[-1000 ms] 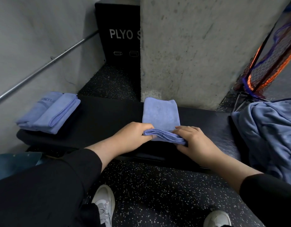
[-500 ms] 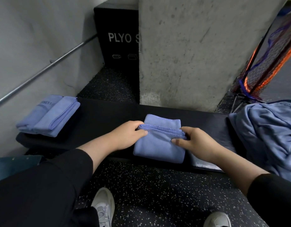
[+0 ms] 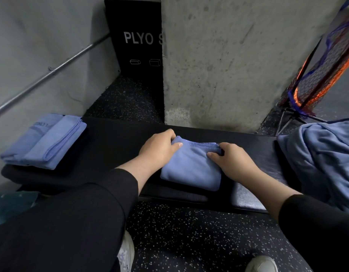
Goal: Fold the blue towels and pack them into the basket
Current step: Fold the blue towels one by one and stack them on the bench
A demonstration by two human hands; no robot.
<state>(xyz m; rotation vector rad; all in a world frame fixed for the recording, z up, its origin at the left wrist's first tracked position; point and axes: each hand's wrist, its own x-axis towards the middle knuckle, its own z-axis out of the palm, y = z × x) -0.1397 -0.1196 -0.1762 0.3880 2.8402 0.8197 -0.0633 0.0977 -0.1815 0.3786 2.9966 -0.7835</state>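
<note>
Since earlier: towel's near half was brought over to its far edge | left hand (image 3: 159, 148) and right hand (image 3: 231, 160) pinched folded towel (image 3: 191, 169) at that edge, mid-worktop (image 3: 114, 146) | step: final fold | next: carry to basket, unseen.

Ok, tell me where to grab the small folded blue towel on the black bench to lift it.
Grip the small folded blue towel by its stacked stitched far edge, one of the hands at each corner, from both sides; the layers meet there, so pinching keeps the fold closed.

Towel heap (image 3: 325, 163) cut off at right edge, plyo box (image 3: 136, 36) lettering partly hidden, perhaps by pillar (image 3: 228, 55)
</note>
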